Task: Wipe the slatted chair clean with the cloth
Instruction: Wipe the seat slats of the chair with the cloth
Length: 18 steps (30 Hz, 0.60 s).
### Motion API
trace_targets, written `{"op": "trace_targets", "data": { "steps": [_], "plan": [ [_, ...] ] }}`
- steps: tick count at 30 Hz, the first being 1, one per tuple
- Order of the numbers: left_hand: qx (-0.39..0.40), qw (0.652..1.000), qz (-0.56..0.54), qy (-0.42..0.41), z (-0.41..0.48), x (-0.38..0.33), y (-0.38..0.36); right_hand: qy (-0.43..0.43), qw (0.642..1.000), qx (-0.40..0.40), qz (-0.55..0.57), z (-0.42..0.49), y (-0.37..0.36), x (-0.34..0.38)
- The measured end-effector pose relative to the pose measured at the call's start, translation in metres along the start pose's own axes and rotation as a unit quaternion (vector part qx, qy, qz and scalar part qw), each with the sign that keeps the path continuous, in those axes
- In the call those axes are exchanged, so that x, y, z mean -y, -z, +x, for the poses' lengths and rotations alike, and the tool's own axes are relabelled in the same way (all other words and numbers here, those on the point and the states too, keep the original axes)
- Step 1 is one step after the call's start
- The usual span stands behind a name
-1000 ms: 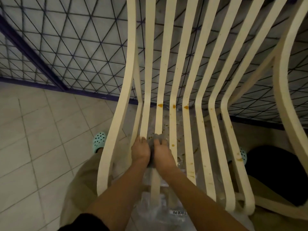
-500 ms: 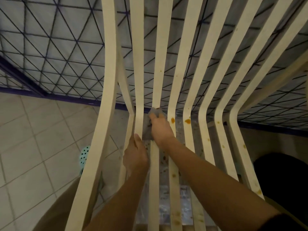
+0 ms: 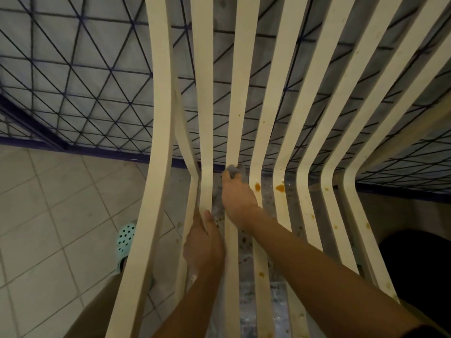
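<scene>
The chair [image 3: 240,93] stands right in front of the person, seat toward them and back against a wall of dark triangular mesh [image 3: 85,81]. Its long cream slats run lengthwise away from the person. They lie close together across the seat, kink at one shared crease, then rise and fan outward up the backrest. A wider, curved side rail sweeps along the left edge. The paint is pale and matte, speckled with orange-brown stains [image 3: 257,187]. The two largest blots sit just past the crease on the slats right of the hands, and smaller dots trail down the seat slats and up the backrest. The cloth [image 3: 235,170], a small grey wad, is at the crease on a slat left of centre. The right hand [image 3: 238,193] has its fingers curled over the cloth and presses it onto that slat, so only the top edge of the cloth shows beyond the fingertips. The left hand [image 3: 203,242] is nearer the person, at the neighbouring slat to the left, and seems to clasp it, thumb pointing up along the gap. The two hands are near each other but not touching. Under the seat a crumpled clear sheet [image 3: 279,303] shows through the gaps, flecked with brown. Left of the chair, on the pale tiled floor [image 3: 48,215], sits a mint clog [image 3: 125,237].
</scene>
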<state>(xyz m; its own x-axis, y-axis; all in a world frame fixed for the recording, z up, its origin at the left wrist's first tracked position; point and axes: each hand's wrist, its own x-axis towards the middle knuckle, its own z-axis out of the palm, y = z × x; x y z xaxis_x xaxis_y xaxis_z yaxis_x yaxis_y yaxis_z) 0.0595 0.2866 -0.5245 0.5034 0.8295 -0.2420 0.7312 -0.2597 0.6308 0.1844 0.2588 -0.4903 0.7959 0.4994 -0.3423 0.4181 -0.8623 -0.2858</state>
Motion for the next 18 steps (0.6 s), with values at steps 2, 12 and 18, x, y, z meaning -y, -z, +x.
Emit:
{"op": "trace_targets", "data": {
  "steps": [2, 12, 18],
  "plan": [
    [0.003, 1.000, 0.007, -0.001, -0.001, -0.001, 0.002, 0.005, 1.000, 0.013, 0.004, 0.000, 0.002, -0.003],
    [0.033, 0.999, -0.040, 0.016, -0.004, -0.004, 0.008, -0.005, 0.994, 0.105, -0.018, -0.044, -0.010, 0.004],
    [0.030, 0.976, -0.198, 0.091, -0.015, 0.005, 0.028, 0.002, 0.988, 0.154, 0.025, -0.147, -0.040, 0.009]
  ]
}}
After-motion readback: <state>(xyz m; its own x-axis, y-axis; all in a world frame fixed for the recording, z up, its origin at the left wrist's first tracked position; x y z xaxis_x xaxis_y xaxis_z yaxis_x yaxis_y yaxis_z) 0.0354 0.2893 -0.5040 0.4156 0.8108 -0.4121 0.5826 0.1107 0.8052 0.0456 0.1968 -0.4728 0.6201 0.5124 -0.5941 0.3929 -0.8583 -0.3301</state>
